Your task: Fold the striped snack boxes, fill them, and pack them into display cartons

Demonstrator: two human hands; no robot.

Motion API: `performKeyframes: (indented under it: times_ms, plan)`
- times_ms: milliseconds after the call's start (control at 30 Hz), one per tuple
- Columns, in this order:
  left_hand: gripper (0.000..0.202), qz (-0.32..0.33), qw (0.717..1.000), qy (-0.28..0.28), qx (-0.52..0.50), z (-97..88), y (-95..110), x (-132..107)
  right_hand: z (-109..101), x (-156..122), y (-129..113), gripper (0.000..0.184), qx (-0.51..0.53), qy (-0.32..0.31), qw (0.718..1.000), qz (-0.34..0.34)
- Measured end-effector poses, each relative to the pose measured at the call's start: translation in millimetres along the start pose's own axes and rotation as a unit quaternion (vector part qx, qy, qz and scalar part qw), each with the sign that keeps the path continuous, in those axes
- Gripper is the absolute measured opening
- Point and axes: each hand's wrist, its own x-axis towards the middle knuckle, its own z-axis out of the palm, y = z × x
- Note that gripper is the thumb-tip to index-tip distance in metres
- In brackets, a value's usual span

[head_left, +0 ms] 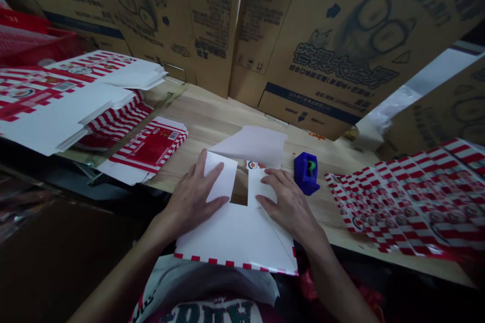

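Observation:
A white carton blank (227, 234) with a red-checked front edge lies in front of me, overhanging the table's near edge. Its plain side faces up, and a gap separates two flaps at its far end. My left hand (197, 194) rests on the left flap, thumb and index finger spread apart. On the right flap lies my right hand (290, 202), its fingers also apart and pressing on the card. Just beyond is a loose white sheet or flap (252, 142); whether it joins the carton I cannot tell. A small printed patch (253, 165) shows beside the right flap.
A blue tape dispenser (306, 174) stands right of my right hand. Red-and-white striped cartons (413, 199) lie at the right. Flat carton blanks (102, 86) and a smaller pile (151, 149) are at the left, near a red crate (41, 40). Large cardboard boxes (273, 60) wall the back.

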Motion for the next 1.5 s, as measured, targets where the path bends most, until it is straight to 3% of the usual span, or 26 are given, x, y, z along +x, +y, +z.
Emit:
performKeyframes:
  times_ms: [233, 300, 367, 433, 533, 567, 633, 767, 833, 933, 1100, 1300, 1500]
  plan:
    - [0.066, 0.000, 1.000, -0.005, 0.008, -1.5, 3.3, 2.7, 5.6, 0.0, -1.7, 0.023, -0.028, -0.010, 1.000, 0.009]
    - [0.065, -0.003, 1.000, 0.000, 0.005, -2.4, 2.8, 2.9, 5.3, -2.9, -0.8, 0.018, 0.041, 0.008, 0.999, -0.006]
    - [0.064, -0.007, 1.000, 0.001, 0.001, -3.6, 1.5, 3.0, 2.4, -6.0, 3.2, 0.008, 0.155, 0.065, 0.986, -0.001]
    - [0.059, -0.009, 1.000, -0.003, -0.009, -4.7, -0.5, 3.1, -3.6, -3.9, 11.5, 0.004, 0.267, 0.176, 0.947, 0.038]
    - [0.047, -0.005, 0.999, -0.005, -0.034, -4.5, -3.8, 3.6, -17.7, 21.3, 31.2, 0.016, 0.399, 0.340, 0.846, 0.102]
    - [0.046, -0.002, 0.999, -0.001, -0.042, -3.9, -4.7, 3.8, -23.1, 35.9, 38.6, 0.021, 0.441, 0.350, 0.819, 0.113]
    - [0.047, 0.003, 0.998, 0.010, -0.057, -2.8, -5.8, 4.3, -33.7, 69.6, 51.7, 0.034, 0.517, 0.266, 0.803, 0.131]
    - [0.047, 0.006, 0.997, 0.013, -0.078, -2.1, -6.2, 4.8, -46.2, 120.4, 56.3, 0.053, 0.536, -0.073, 0.831, 0.129]
    - [0.047, 0.002, 0.996, 0.014, -0.084, -2.8, -6.4, 5.2, -45.7, 126.3, 46.5, 0.056, 0.493, -0.178, 0.849, 0.067]
    - [0.046, -0.009, 0.996, 0.008, -0.094, -4.7, -6.7, 6.7, -40.7, 115.9, 28.6, 0.058, 0.381, -0.264, 0.885, -0.044]
    - [0.041, -0.015, 0.992, 0.004, -0.123, -4.8, -5.9, 10.6, -30.9, 87.6, 11.4, 0.071, 0.163, -0.238, 0.950, -0.122]
    - [0.051, -0.027, 0.984, 0.045, -0.169, 3.9, -5.0, 11.0, -13.0, 65.8, 6.6, 0.082, 0.043, -0.189, 0.970, -0.148]
    - [0.052, -0.030, 0.985, 0.046, -0.160, 5.3, -4.0, 10.7, 0.3, 58.8, 5.7, 0.077, 0.013, -0.140, 0.974, -0.178]
